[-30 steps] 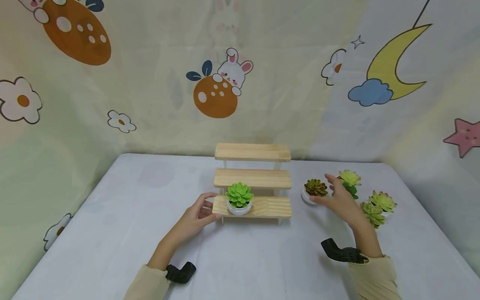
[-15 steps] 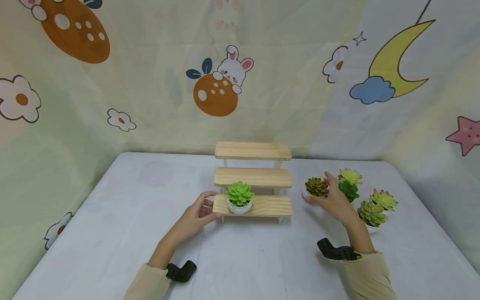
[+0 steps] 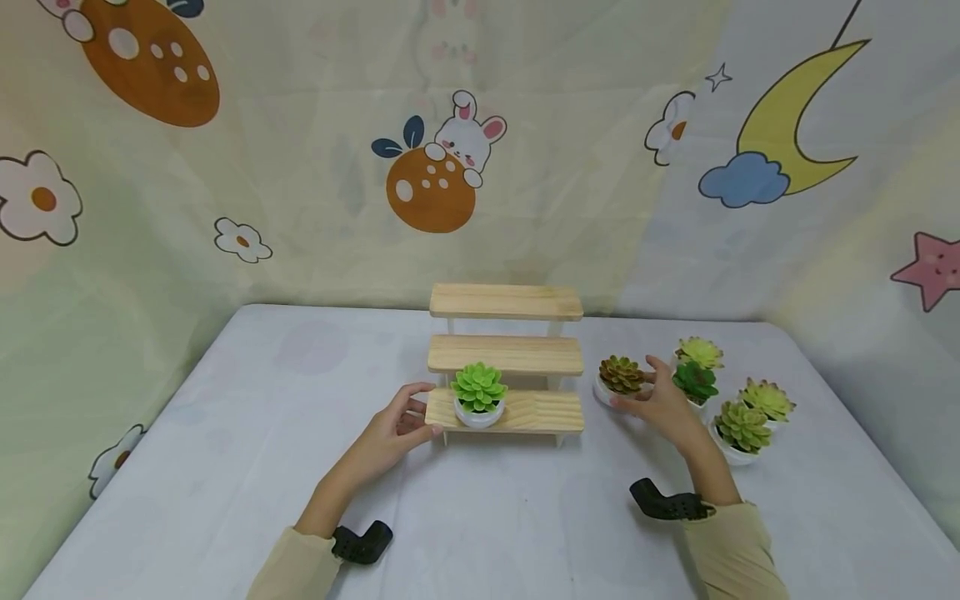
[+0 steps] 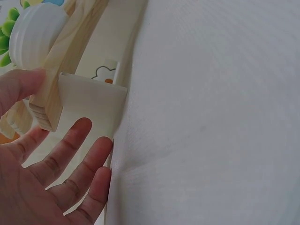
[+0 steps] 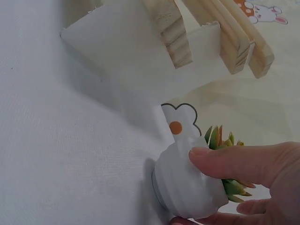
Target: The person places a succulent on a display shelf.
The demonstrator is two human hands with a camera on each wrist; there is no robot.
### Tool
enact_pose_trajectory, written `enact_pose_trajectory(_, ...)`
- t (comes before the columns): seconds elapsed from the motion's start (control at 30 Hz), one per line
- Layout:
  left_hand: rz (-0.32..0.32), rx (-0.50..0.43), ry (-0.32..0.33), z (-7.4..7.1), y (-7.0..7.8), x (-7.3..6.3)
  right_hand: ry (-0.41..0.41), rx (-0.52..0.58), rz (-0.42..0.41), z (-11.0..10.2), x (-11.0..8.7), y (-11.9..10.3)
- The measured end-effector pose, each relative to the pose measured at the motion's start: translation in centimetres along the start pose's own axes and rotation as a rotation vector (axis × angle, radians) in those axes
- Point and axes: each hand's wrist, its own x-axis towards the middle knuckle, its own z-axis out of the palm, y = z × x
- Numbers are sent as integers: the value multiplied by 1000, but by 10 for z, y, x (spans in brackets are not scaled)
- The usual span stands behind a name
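Observation:
My left hand (image 3: 401, 425) pinches the left end of the bottom board of a three-tier wooden shelf stand (image 3: 506, 356). In the left wrist view its thumb (image 4: 21, 86) lies on the board's top, one finger is at the underside, and the other fingers are spread beside the white side support (image 4: 91, 98). A bright green potted succulent (image 3: 478, 389) stands on that bottom board, left of its middle. My right hand (image 3: 663, 408) grips the white pot (image 5: 185, 180) of a brownish-green succulent (image 3: 621, 375), thumb on one side and fingers round the other. The pot is upright, close to the cloth.
Right of my right hand stand several more potted succulents: a pale green one (image 3: 700, 352) at the back, a dark green one (image 3: 695, 381), and two yellowish-green ones (image 3: 742, 427) nearer the front. A white cloth (image 3: 495, 517) covers the table, with a printed curtain (image 3: 322, 167) behind.
My right hand has closed in on the brownish-green succulent's pot, which has shifted a little left towards the stand. The left hand and the shelf stand keep their places.

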Motion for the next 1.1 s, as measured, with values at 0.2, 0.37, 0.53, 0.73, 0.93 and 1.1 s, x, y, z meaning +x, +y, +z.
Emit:
enact_pose_trajectory(0.2, 0, 0, -6, 0, 1, 0, -22, -16, 14, 5, 0, 6)
enact_pose_trajectory(0.37, 11, 3, -13, 0, 1, 0, -8, 22, 32, 8, 3, 11)
enact_pose_trajectory(0.53, -9, -2, 4, 0, 1, 0, 19, 29, 29, 11, 5, 11)
enact_pose_trajectory(0.73, -10, 6, 9, 1, 0, 1, 45, -38, 30, 11, 3, 7)
enact_pose_trajectory(0.93, -6, 0, 2, 0, 1, 0, 64, -44, 14, 9, 2, 7)
enact_pose_trajectory(1.1, 7, -5, -7, 0, 2, -1, 69, -59, -2, 3, -1, 4)
